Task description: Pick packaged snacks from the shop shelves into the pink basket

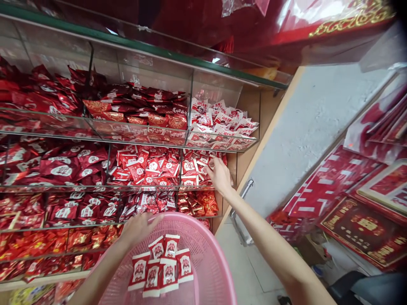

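My left hand (137,231) is slightly blurred and holds the far rim of a pink plastic basket (219,258), with its thumb lying along the edge. Inside the basket, several red-and-white wrapped candies (168,271) lie together on the bottom. My right hand (220,177) reaches into the right-end compartment of the second visible shelf row. Its fingers are bent and drawn together among small red-and-white packets (190,167). The fingertips are partly hidden, so what they hold, if anything, does not show.
Glass-fronted shelves (146,141) hold dark red, red and white candy packets in divided compartments. Above runs a green-edged glass shelf (152,48). At right are a grey wall (286,140), a metal handle (247,188) and red packaged goods (359,231). Tiled floor (254,258) shows below.
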`<state>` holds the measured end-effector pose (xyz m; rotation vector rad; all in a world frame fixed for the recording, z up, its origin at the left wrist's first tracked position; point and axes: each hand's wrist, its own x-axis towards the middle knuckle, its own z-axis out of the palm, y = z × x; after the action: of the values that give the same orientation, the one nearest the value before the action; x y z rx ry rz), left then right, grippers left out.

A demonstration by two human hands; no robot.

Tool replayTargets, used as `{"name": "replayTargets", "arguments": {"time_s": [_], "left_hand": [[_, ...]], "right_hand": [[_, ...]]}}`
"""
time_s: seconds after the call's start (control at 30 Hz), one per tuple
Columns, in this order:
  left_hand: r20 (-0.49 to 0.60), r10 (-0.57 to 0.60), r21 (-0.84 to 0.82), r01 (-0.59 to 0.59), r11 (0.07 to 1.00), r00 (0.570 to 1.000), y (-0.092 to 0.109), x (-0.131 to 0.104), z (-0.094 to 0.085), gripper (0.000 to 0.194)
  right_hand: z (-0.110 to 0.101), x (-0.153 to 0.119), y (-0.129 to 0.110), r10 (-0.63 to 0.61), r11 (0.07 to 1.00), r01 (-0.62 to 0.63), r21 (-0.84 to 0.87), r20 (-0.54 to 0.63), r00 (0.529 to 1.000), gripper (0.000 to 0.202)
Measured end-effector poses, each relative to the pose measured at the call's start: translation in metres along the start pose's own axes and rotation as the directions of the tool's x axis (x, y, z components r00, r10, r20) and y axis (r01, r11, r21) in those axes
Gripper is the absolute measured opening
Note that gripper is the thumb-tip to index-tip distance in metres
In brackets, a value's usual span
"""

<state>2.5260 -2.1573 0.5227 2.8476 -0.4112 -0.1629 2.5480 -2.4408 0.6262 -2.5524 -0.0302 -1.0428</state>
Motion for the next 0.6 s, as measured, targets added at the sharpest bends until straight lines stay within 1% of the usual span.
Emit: {"name": "replayTargets", "arguments": {"time_s": [0.07, 0.13, 0.2, 0.27, 0.33, 0.43, 0.53, 0.6], "left_hand": [[-0.006, -0.002, -0.002, 0.002, 1.0, 1.0, -0.001, 0.0, 0.001, 0.071], [0.001, -0.013, -0.003, 0.013, 1.0, 1.0, -0.002, -0.001, 0.001, 0.07], [0.006, -0.023, -0.005, 0.023, 1.0, 1.0, -0.004, -0.001, 0.0, 0.071], [0.002, -0.024, -0.015, 0.024, 1.0, 1.0, -0.005, -0.002, -0.001, 0.07], [0.002, -0.023, -0.019, 0.023, 1.0, 1.0, -0.005, -0.002, -0.001, 0.071], [0.009, -0.031, -0.012, 0.031, 0.999, 0.999, -0.001, -0.004, -0.003, 0.072], [0.008, -0.026, -0.002, 0.026, 1.0, 1.0, 0.003, -0.005, -0.004, 0.07], [0.004, -0.018, -0.001, 0.018, 1.0, 1.0, 0.004, -0.005, -0.004, 0.069]], "right_hand": [[0.007, 0.007, 0.003, -0.024, 0.993, 0.029, -0.113, 0.038, 0.999, 0.009], [0.012, 0.009, 0.0, -0.014, 0.984, 0.029, -0.176, 0.088, 0.996, 0.009], [0.013, 0.01, -0.003, 0.014, 0.98, 0.01, -0.2, 0.12, 0.993, 0.008], [0.013, 0.011, -0.004, 0.022, 0.981, 0.002, -0.192, 0.122, 0.992, 0.011], [0.012, 0.014, -0.001, 0.012, 0.989, 0.001, -0.149, 0.081, 0.997, 0.014], [0.015, 0.021, 0.009, -0.001, 1.0, 0.0, -0.028, -0.044, 0.999, 0.015], [0.02, 0.024, 0.018, -0.012, 0.991, 0.032, 0.132, -0.15, 0.989, 0.012], [0.025, 0.022, 0.02, 0.022, 0.96, 0.03, 0.279, -0.18, 0.983, 0.012]]}}
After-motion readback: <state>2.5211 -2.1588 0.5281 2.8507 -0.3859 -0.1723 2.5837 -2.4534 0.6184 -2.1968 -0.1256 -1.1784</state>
